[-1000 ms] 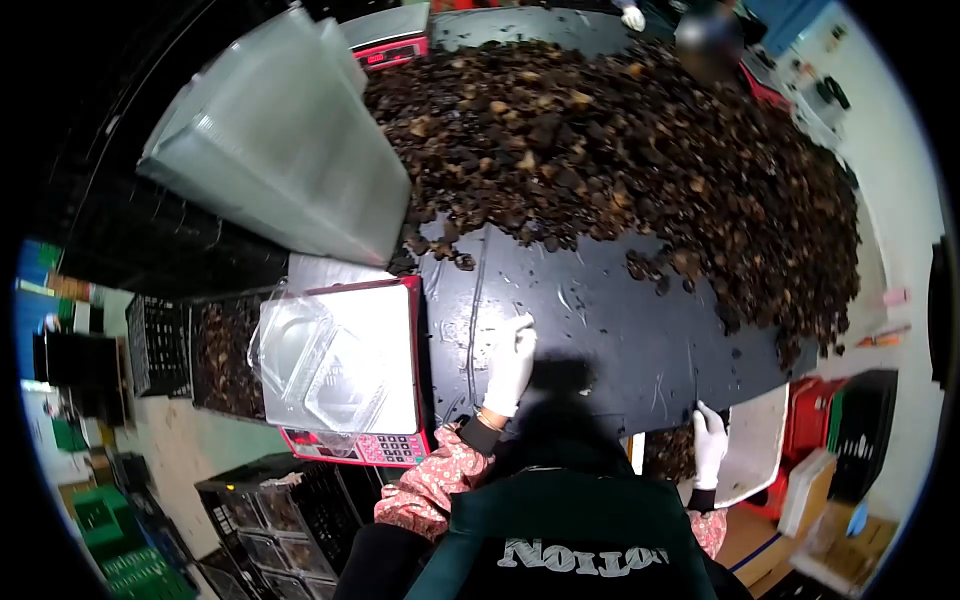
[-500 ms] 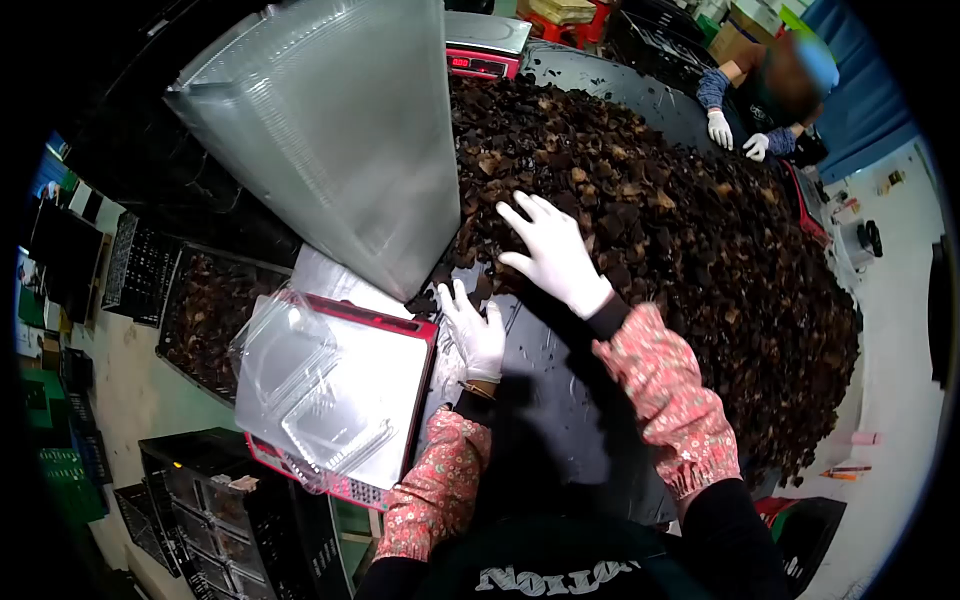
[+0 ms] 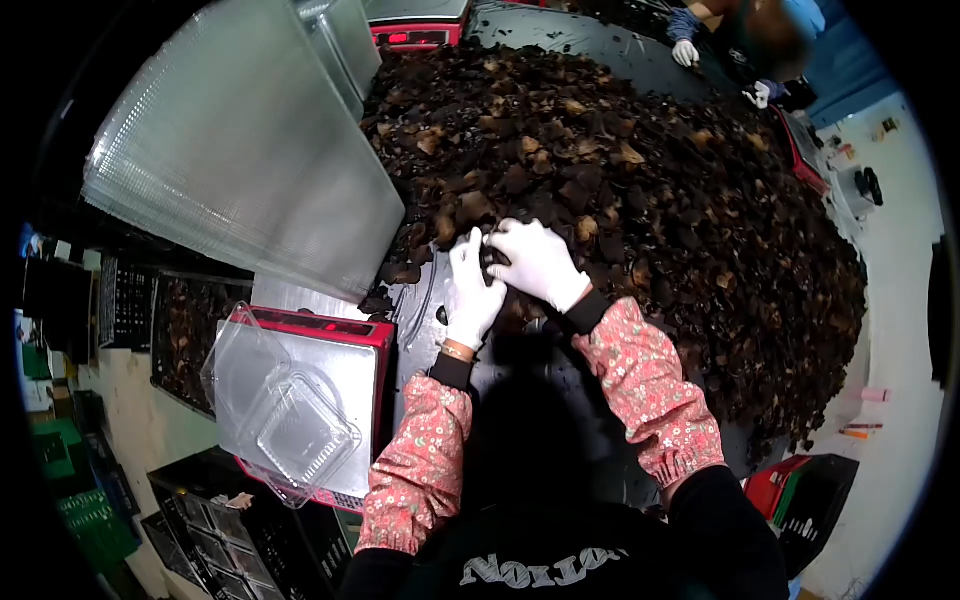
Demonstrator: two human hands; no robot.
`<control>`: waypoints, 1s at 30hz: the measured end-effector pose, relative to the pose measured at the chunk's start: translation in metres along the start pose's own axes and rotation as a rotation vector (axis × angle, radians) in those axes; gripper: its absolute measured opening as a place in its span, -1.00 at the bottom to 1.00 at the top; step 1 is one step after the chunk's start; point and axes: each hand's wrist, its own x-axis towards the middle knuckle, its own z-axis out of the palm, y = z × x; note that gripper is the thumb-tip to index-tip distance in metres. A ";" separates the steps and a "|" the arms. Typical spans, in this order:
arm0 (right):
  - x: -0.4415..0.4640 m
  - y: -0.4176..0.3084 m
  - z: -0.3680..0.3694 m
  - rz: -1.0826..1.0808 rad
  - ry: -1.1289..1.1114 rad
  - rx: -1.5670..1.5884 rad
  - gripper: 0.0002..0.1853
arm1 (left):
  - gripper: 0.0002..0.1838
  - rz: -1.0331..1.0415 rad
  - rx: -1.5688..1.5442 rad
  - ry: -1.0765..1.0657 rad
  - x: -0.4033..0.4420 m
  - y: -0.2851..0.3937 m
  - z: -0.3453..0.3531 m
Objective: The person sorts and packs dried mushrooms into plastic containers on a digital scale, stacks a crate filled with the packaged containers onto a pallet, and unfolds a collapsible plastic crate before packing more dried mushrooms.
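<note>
My left hand (image 3: 474,292), in a white glove, is at the near left edge of a heap of dark brown, crinkled pieces that look like wood ear mushrooms (image 3: 640,200). Its fingers stretch forward with the thumb apart. Right beside it, my right hand (image 3: 541,264), also gloved, has its fingers bent inward toward the left fingertips. Dark pieces lie under and between the hands; whatever the right fingers pinch is hidden. Left of my arms, a clear plastic clamshell box (image 3: 300,425) lies open on a red scale (image 3: 376,365) with a metal top.
A tall stack of clear plastic containers (image 3: 250,150) stands at the left. Behind it sits another scale (image 3: 415,38). Across the table works a person with gloved hands (image 3: 685,53), near a red scale (image 3: 800,155). Black crates (image 3: 235,520) stand at lower left.
My right hand has come in beside the left, and its fingers have bent. My left hand has reached a little forward. The view has shifted, so the stack and scale appear further left.
</note>
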 end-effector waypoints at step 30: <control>-0.140 -0.044 0.044 0.008 0.495 -0.075 -0.81 | -0.52 0.552 0.109 -0.179 -0.219 0.015 -0.051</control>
